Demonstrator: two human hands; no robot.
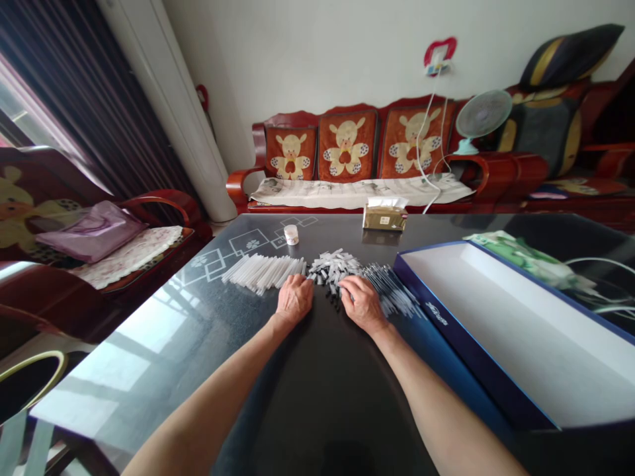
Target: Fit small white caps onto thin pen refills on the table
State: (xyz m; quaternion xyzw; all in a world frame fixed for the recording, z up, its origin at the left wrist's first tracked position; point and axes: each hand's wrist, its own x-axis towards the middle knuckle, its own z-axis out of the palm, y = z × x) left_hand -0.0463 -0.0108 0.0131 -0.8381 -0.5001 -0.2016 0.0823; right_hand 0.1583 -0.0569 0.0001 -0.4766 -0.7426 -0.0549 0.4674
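My left hand (295, 297) rests on the dark table with its fingers curled closed, at the right end of a row of translucent white tubes (260, 272). Closed too, my right hand (363, 302) has thumb and fingers drawn together at the near side of a heap of small white and black pieces (336, 264). What either hand holds, if anything, is hidden or too small to name. Just right of my right hand lies a bundle of thin, dark-and-clear sticks (391, 287), partly covered by that hand.
A big open blue box (476, 330) with a white inside takes up the table's (327, 410) right side. Behind the piles stand a small white cup (291, 235) and a tissue box (384, 217). A green-and-white plastic bag (530, 258) lies beyond the blue box.
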